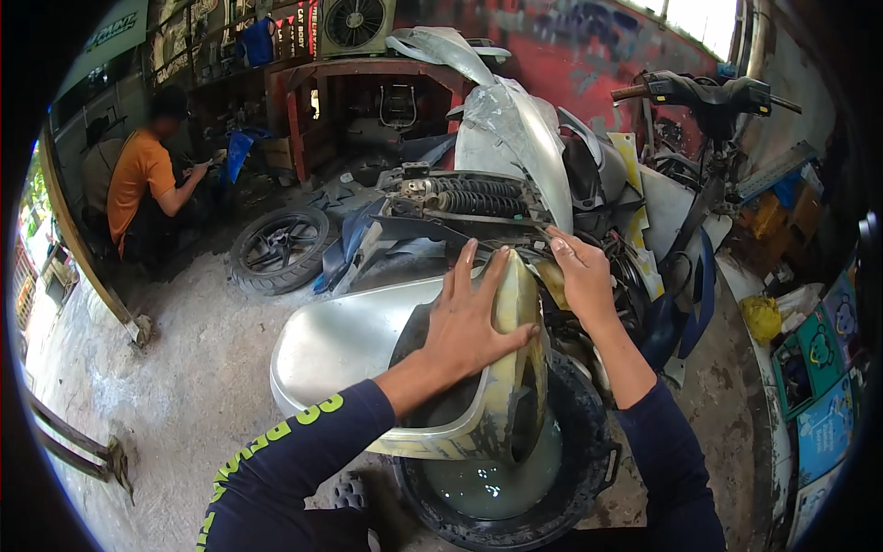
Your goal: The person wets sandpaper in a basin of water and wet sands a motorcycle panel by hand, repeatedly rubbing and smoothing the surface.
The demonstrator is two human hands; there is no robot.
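A curved motorcycle body panel (501, 386), yellowish and scuffed along its right side, leans over a black tub (602, 460) of murky water. Spread over the panel's upper right part is my left hand (464, 322), fingers pointing away from me and thumb out to the right. My right hand (581, 271) is bent with its fingers closed, just right of the panel's far tip. What its fingers hold, if anything, is hidden. A smooth silver surface (345, 340) reaches out to the left of my left hand, beside a dark hollow.
Beyond my hands lies a partly stripped motorcycle with a black spring shock (478, 202) and a grey panel (506, 129). A loose wheel (280, 248) rests on the floor. A person in an orange shirt (143, 184) crouches at the far left. Crates (809, 354) line the right side.
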